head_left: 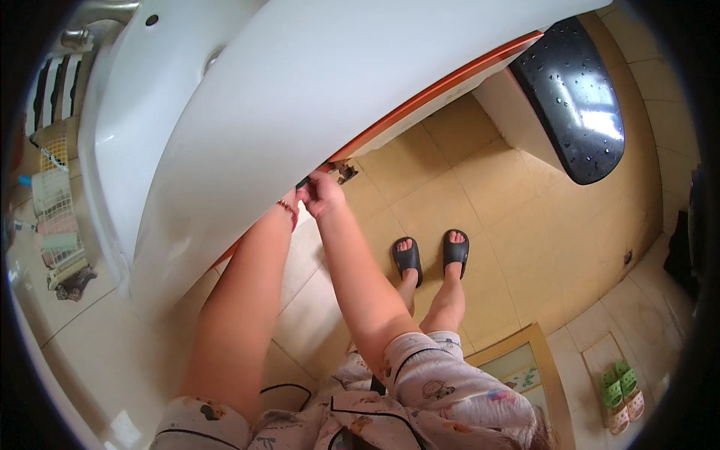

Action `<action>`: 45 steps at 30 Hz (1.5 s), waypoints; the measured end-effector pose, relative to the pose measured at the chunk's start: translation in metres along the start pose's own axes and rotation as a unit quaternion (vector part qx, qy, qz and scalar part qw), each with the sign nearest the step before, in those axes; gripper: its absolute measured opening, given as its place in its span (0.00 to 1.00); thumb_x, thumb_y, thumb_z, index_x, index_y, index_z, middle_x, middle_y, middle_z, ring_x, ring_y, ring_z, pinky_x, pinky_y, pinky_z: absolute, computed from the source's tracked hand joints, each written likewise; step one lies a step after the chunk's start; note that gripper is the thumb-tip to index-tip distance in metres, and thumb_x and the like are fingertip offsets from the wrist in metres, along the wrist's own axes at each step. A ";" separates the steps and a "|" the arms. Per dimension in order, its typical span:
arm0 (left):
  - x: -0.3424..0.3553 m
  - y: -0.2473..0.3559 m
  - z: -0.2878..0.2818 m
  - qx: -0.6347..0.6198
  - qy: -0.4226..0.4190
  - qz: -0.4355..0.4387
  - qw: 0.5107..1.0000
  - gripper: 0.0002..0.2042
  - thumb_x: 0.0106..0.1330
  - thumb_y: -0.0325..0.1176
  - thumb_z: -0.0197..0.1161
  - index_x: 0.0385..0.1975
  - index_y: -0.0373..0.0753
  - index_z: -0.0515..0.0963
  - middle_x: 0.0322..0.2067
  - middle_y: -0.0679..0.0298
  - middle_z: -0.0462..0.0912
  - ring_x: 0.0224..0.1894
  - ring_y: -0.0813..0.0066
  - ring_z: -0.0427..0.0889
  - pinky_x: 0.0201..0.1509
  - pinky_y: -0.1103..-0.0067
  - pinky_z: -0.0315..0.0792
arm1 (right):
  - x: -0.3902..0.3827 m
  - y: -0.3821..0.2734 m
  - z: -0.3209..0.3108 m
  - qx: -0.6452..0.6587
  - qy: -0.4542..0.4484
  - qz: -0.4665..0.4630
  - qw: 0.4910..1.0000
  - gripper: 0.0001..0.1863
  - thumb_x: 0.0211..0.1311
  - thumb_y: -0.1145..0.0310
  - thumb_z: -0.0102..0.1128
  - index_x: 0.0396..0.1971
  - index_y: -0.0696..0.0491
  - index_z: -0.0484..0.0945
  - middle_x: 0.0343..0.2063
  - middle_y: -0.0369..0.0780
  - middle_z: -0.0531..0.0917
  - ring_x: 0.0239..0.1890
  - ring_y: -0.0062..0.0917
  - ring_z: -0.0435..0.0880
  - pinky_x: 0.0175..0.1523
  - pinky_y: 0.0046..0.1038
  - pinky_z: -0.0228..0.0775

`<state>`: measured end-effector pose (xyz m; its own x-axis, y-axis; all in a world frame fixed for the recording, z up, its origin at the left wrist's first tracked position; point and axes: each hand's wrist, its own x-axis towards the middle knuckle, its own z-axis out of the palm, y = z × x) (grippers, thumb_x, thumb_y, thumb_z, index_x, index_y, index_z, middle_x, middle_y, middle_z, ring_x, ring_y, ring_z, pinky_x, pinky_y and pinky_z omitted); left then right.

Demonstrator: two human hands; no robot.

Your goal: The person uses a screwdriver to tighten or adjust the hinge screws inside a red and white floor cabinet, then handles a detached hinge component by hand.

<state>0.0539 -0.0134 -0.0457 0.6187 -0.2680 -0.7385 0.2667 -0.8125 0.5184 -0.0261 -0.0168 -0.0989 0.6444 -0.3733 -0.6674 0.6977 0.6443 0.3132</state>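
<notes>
Both my arms reach down to the lower edge of a white washbasin (247, 112). A red bead bracelet (289, 216) circles my left wrist. Most of my left hand (294, 199) is hidden under the basin's edge, so its fingers do not show. Right beside it, my right hand (324, 194) is closed, its fingers curled in toward a small dark thing (303, 182) at the edge. What that thing is, I cannot make out. A brownish bracket-like piece (345, 173) sticks out just past my right hand, below the orange-red cabinet edge (420, 107).
A toilet with a wet black lid (574, 97) stands at the right. My feet are in dark slippers (406, 259) on tan tiles. Green and pink clogs (619, 394) lie at the lower right, past a gold-framed panel (544, 360). Wire racks (60, 217) hang at the left.
</notes>
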 end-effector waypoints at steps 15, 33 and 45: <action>-0.086 0.023 0.026 0.609 0.055 0.434 0.661 0.15 0.51 0.41 0.55 0.33 0.36 0.75 0.29 0.50 0.76 0.33 0.55 0.76 0.36 0.68 0.70 | -0.010 0.003 -0.016 0.160 -0.063 -0.005 0.985 0.09 0.56 0.73 0.45 0.36 0.60 0.68 0.34 0.43 0.75 0.33 0.28 0.75 0.41 0.28 0.71; -0.025 -0.005 -0.025 0.503 -0.019 0.586 0.635 0.15 0.48 0.38 0.59 0.32 0.36 0.73 0.23 0.49 0.75 0.24 0.54 0.75 0.27 0.68 0.70 | -0.030 -0.003 0.007 0.104 0.037 -0.032 0.993 0.08 0.54 0.75 0.48 0.35 0.59 0.70 0.28 0.40 0.76 0.27 0.23 0.77 0.29 0.19 0.75; -0.075 0.019 0.045 0.422 0.059 0.243 0.872 0.12 0.46 0.34 0.56 0.28 0.33 0.76 0.27 0.52 0.78 0.30 0.64 0.78 0.35 0.73 0.70 | -0.024 0.009 -0.026 0.194 -0.163 -0.014 0.967 0.12 0.56 0.69 0.49 0.39 0.57 0.68 0.37 0.40 0.74 0.41 0.28 0.71 0.51 0.31 0.62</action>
<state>-0.0199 -0.0322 0.0002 0.5929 -0.6712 -0.4450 -0.6546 -0.7235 0.2191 -0.0437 0.0154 -0.0976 0.6446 -0.6180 -0.4502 0.7399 0.3560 0.5708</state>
